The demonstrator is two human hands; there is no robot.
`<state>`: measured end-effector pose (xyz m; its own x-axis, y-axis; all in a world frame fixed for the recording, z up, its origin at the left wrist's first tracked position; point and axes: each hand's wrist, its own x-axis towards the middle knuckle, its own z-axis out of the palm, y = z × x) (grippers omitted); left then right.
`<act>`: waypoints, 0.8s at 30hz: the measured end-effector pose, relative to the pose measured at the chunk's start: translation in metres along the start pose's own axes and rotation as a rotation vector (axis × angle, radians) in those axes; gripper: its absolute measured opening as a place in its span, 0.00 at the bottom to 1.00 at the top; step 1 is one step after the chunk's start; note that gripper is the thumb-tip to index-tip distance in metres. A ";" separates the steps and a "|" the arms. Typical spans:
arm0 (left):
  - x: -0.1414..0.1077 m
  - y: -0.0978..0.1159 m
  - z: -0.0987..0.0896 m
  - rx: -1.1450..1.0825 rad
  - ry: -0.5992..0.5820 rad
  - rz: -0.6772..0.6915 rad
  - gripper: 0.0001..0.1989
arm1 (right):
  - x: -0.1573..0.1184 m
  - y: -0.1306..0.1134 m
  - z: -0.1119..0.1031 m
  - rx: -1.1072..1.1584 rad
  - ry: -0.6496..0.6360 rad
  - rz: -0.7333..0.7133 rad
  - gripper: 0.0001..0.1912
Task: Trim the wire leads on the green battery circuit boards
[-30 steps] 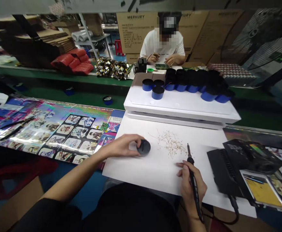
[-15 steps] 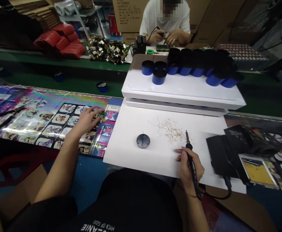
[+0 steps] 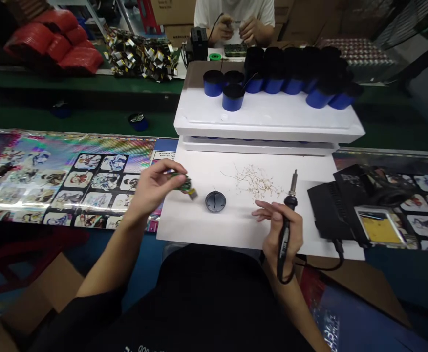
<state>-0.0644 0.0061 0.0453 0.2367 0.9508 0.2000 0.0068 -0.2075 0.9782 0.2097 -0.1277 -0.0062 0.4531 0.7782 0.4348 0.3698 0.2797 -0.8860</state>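
Between thumb and fingers, my left hand (image 3: pixel 155 188) grips a small green circuit board (image 3: pixel 184 184) with a metal connector at its end, held up over the left edge of the white work sheet (image 3: pixel 184 230). Just right of it lies a round dark grey cap (image 3: pixel 216 201) with a thin wire across its face. My right hand (image 3: pixel 283 230) is closed around the handle of a soldering iron (image 3: pixel 286 227), its tip pointing up and away from me. Beyond the fingers lies a scatter of thin wire clippings (image 3: pixel 256 182).
A white foam tray (image 3: pixel 272 117) with several blue cups (image 3: pixel 232 98) stands at the back. The black soldering station (image 3: pixel 327 212) and a yellow sponge tray (image 3: pixel 378 226) are on the right. Printed film (image 3: pixel 100 181) covers the left. A co-worker (image 3: pixel 236 24) sits opposite.
My left hand has lifted the circuit board off the printed film and brought it right, close to the grey cap. My right hand has raised the soldering iron slightly. The view has shifted.
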 end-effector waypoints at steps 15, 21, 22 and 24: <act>-0.020 0.000 0.109 -0.250 0.056 -0.042 0.14 | 0.002 -0.022 0.043 0.304 -0.123 0.041 0.22; -0.024 -0.002 0.104 -0.188 0.063 0.025 0.14 | 0.003 -0.019 0.043 0.240 -0.144 0.069 0.20; -0.025 -0.001 0.100 -0.149 0.004 0.014 0.12 | 0.004 -0.018 0.042 0.224 -0.148 0.071 0.18; -0.026 0.003 0.092 -0.015 -0.157 0.000 0.08 | 0.005 -0.017 0.039 0.184 -0.140 0.067 0.16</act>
<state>0.0191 -0.0406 0.0375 0.3861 0.9026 0.1902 -0.0079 -0.2030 0.9792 0.1739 -0.1067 0.0042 0.3503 0.8651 0.3589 0.1827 0.3127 -0.9321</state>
